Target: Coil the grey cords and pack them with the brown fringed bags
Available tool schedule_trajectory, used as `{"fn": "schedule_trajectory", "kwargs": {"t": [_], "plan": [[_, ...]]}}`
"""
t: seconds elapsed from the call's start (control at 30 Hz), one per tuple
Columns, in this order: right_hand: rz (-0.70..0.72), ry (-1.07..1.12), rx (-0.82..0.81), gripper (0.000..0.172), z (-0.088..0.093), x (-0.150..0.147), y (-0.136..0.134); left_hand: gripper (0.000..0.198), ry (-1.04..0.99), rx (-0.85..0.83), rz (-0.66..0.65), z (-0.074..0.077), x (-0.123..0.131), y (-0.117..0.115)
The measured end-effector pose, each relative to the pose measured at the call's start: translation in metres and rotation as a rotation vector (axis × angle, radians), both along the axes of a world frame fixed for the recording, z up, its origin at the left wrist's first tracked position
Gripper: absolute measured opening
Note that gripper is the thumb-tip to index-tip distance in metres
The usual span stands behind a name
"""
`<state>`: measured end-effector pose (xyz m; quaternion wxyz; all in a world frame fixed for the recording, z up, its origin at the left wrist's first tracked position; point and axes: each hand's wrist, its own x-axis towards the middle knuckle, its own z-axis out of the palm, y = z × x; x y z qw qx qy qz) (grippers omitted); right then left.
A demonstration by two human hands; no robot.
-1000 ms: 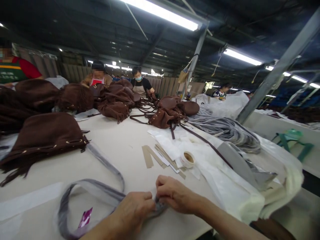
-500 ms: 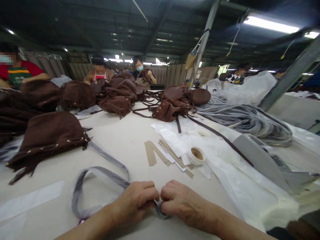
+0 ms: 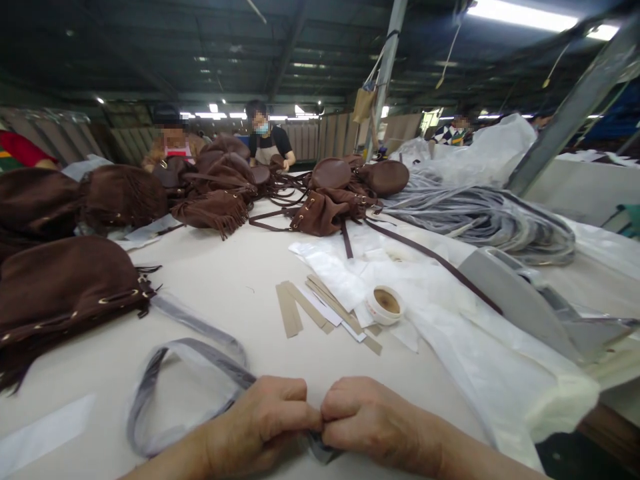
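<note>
My left hand (image 3: 263, 423) and my right hand (image 3: 367, 421) meet at the near edge of the pale table (image 3: 225, 267), knuckles touching. Both are closed in a pinch on the end of a grey strap (image 3: 165, 373). The strap loops out to the left over the table and runs back toward a brown fringed suede bag (image 3: 60, 287). The pinched strap end is mostly hidden under my fingers.
A roll of tape (image 3: 385, 305) and tan card strips (image 3: 300, 310) lie mid-table on white sheets (image 3: 450, 333). A pile of grey straps (image 3: 480, 217) sits at the right, more brown bags (image 3: 325, 200) at the back. Other people work across the table.
My hands have drawn closer together until they touch. The strap loop has shrunk slightly and shifted left. The view has tilted down a little.
</note>
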<state>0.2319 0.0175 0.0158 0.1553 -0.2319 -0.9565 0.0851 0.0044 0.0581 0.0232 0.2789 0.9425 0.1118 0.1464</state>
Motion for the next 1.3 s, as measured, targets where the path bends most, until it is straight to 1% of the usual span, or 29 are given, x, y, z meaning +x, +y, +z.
{"fn": "schedule_trajectory", "kwargs": {"t": [0.1, 0.17, 0.27, 0.33, 0.37, 0.43, 0.47, 0.5, 0.57, 0.63, 0.7, 0.73, 0.77, 0.8, 0.87, 0.97, 1.07, 1.17, 1.27, 1.3], "plan": [[-0.012, -0.025, -0.033, 0.040, 0.004, 0.002, -0.001, 0.024, 0.070, 0.048, -0.025, 0.005, 0.002, 0.002], [-0.015, -0.060, -0.035, 0.037, 0.007, 0.002, -0.001, 0.024, 0.126, 0.116, -0.042, 0.008, 0.004, 0.003], [-0.062, -0.091, -0.068, 0.027, 0.007, 0.000, 0.000, 0.018, 0.171, 0.282, -0.076, 0.013, 0.006, 0.005], [-0.105, -0.110, -0.119, 0.020, 0.007, -0.001, 0.003, 0.019, 0.196, 0.404, -0.110, 0.016, 0.007, 0.005], [-0.101, -0.120, -0.133, 0.018, 0.007, -0.001, 0.005, 0.019, 0.204, 0.437, -0.127, 0.017, 0.008, 0.005], [-0.071, -0.118, -0.135, 0.018, 0.008, 0.000, 0.010, 0.016, 0.197, 0.436, -0.119, 0.016, 0.009, 0.001], [-0.073, -0.103, -0.129, 0.019, 0.009, 0.001, 0.012, 0.016, 0.176, 0.417, -0.090, 0.015, 0.010, -0.003], [-0.115, -0.077, -0.130, 0.019, 0.010, 0.002, 0.012, 0.016, 0.147, 0.405, -0.049, 0.012, 0.011, -0.007], [-0.305, 0.031, -0.193, 0.011, 0.013, 0.003, 0.009, 0.020, 0.077, 0.437, 0.064, 0.002, 0.015, -0.017], [-0.535, 0.203, -0.354, 0.006, 0.015, 0.002, 0.000, 0.027, 0.017, 0.511, 0.176, -0.009, 0.020, -0.026], [-0.706, 0.353, -0.578, 0.006, 0.014, -0.003, -0.012, 0.033, -0.024, 0.573, 0.252, -0.019, 0.024, -0.034], [-0.759, 0.396, -0.655, 0.008, 0.013, -0.007, -0.017, 0.034, -0.040, 0.595, 0.275, -0.022, 0.026, -0.037], [-0.799, 0.414, -0.694, 0.011, 0.011, -0.010, -0.022, 0.034, -0.054, 0.613, 0.289, -0.025, 0.027, -0.039], [-0.826, 0.411, -0.697, 0.012, 0.010, -0.014, -0.025, 0.034, -0.062, 0.625, 0.300, -0.026, 0.029, -0.040], [-0.865, 0.366, -0.640, 0.011, 0.010, -0.022, -0.026, 0.031, -0.067, 0.638, 0.324, -0.026, 0.030, -0.042], [-0.883, 0.209, -0.612, 0.009, 0.021, -0.029, -0.019, 0.023, -0.038, 0.653, 0.340, -0.025, 0.030, -0.045], [-0.823, -0.006, -0.568, 0.009, 0.037, -0.032, -0.009, 0.015, 0.001, 0.638, 0.315, -0.024, 0.028, -0.048], [-0.711, -0.177, -0.450, 0.014, 0.046, -0.036, -0.003, 0.017, 0.043, 0.517, 0.347, -0.022, 0.019, -0.048], [-0.553, -0.304, -0.315, 0.017, 0.048, -0.041, 0.003, 0.018, 0.048, 0.353, 0.446, -0.018, 0.005, -0.044], [-0.500, -0.345, -0.276, 0.017, 0.048, -0.043, 0.004, 0.017, 0.038, 0.300, 0.458, -0.017, 0.001, -0.042]]}}
